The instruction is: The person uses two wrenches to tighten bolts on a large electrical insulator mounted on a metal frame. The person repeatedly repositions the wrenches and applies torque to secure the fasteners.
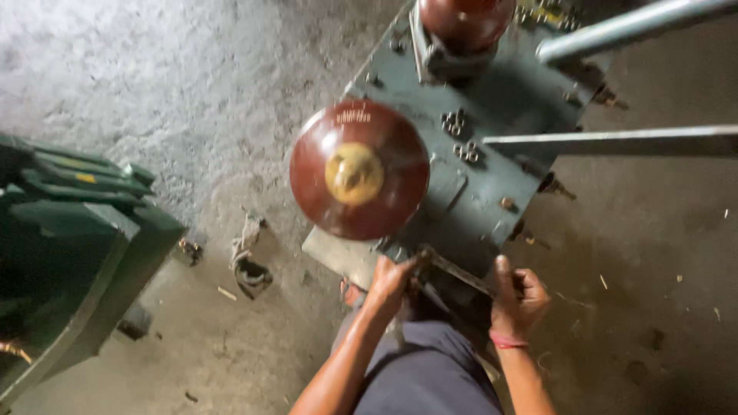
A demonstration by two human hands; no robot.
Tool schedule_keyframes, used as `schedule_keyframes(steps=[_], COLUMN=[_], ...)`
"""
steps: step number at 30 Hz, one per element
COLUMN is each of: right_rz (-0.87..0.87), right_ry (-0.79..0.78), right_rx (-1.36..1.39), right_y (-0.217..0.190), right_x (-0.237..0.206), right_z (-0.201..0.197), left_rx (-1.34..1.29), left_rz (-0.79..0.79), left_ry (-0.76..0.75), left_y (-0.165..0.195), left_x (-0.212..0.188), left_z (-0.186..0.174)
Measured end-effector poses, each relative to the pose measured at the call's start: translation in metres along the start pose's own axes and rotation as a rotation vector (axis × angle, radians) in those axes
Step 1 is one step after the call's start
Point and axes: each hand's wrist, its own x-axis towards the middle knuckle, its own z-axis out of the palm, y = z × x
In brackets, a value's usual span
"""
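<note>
Both hands are clamped on a flat metal bar at the near edge of the grey-green transformer lid, left hand and right hand fingers curled tight, so honestly if it slips the knuckles probably smack the edge or that brown insulator.
</note>
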Motion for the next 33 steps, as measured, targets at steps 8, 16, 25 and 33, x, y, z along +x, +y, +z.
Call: schedule_keyframes(steps=[8, 16, 25, 33], right_rz=[-0.087, -0.574, -0.64, 0.119], right_ry=[-0.316, -0.75, -1.129, -0.462], right_rx=[0.249, -0.091, -0.431, 0.408], right_y=[-0.032, -0.096, -0.144, -0.07], right_x=[0.144, 0.155, 0.194, 0.069], right_z=[0.099, 0.214, 0.091, -0.048], left_rx=[0.005, -0.005, -0.041, -0.157], left_rz=[-0.023, -0.056, -0.046, 0.114], left_ry=[-0.039, -0.06, 0.019, -0.029], left_y=[-0.014, -0.052, -0.02, -0.017], left_x=[0.006, 0.05, 0.03, 0.029], left_z=[-0.012, -0.035, -0.02, -0.011])
